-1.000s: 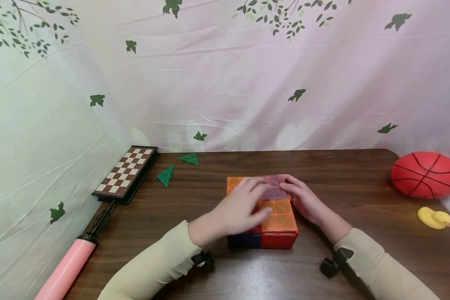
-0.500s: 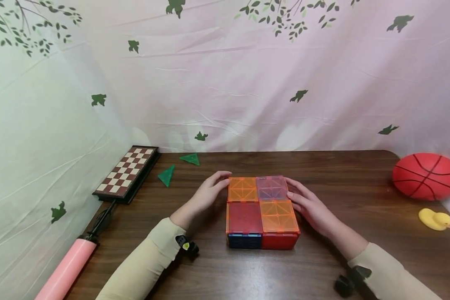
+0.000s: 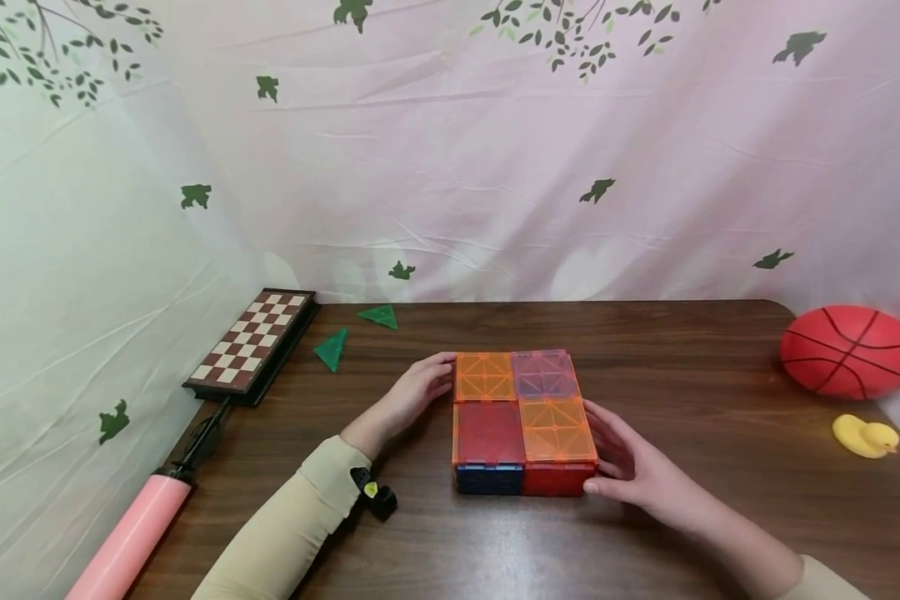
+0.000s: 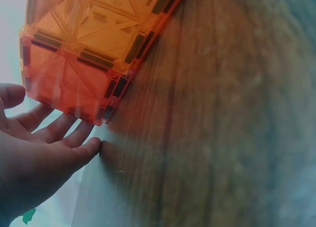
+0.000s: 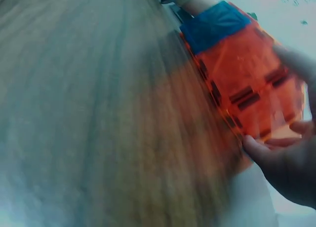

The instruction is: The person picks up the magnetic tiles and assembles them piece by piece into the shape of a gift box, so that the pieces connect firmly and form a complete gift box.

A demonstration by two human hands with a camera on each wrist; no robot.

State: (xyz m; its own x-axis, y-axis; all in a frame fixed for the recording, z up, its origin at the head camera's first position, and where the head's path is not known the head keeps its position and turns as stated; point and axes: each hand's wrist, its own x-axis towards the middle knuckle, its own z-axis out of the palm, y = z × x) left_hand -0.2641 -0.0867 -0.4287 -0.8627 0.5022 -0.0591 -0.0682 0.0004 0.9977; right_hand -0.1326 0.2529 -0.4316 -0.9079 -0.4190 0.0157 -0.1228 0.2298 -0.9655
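Observation:
A flat box built of see-through magnetic tiles (image 3: pixel 489 433) sits on the table, with orange, purple and red tiles on top and dark blue and red ones in front. My left hand (image 3: pixel 408 400) is at its left side, fingertips right at the wall near the back corner. Loosely spread fingers meet the red side tile (image 4: pixel 69 79) in the left wrist view. My right hand (image 3: pixel 637 467) is by the front right corner, its thumb at the red front tile (image 5: pixel 242 64) and the other fingers along the right side, partly hidden.
Two green triangle tiles (image 3: pixel 332 349) lie at the back left. A checkered game board (image 3: pixel 253 342) and a pink hand pump (image 3: pixel 131 533) line the left edge. On the right are a red ball (image 3: pixel 849 352) and a yellow rubber duck (image 3: pixel 864 436).
My left hand has left the box top and gone to its left side. My right hand has slid from the back right toward the front right corner. The box has hardly moved.

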